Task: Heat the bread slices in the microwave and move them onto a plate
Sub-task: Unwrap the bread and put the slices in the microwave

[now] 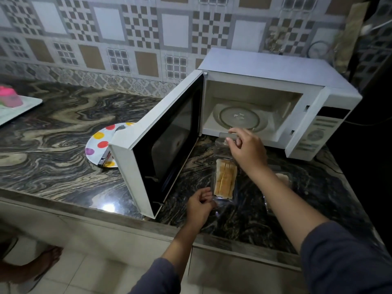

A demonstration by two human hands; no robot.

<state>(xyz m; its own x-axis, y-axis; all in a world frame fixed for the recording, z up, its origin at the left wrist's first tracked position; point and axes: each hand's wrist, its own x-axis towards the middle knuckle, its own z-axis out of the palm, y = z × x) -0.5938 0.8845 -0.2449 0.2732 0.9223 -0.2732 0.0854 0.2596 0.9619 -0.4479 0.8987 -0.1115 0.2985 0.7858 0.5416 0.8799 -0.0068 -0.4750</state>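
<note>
Several bread slices (pixel 225 179) in clear bag (pixel 221 147), right hand (pixel 248 149) pinching its top; left hand (pixel 199 205) gripping its base

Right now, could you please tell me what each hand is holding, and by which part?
The right hand pinches the bread bag by its top end; the left hand grips its bottom end, below the bread slices.

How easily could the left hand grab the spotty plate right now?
Probably not easily. The open microwave door stands between the left hand and the spotty plate, and that hand seems to be holding the bread bag. It would have to go around the door.
</note>
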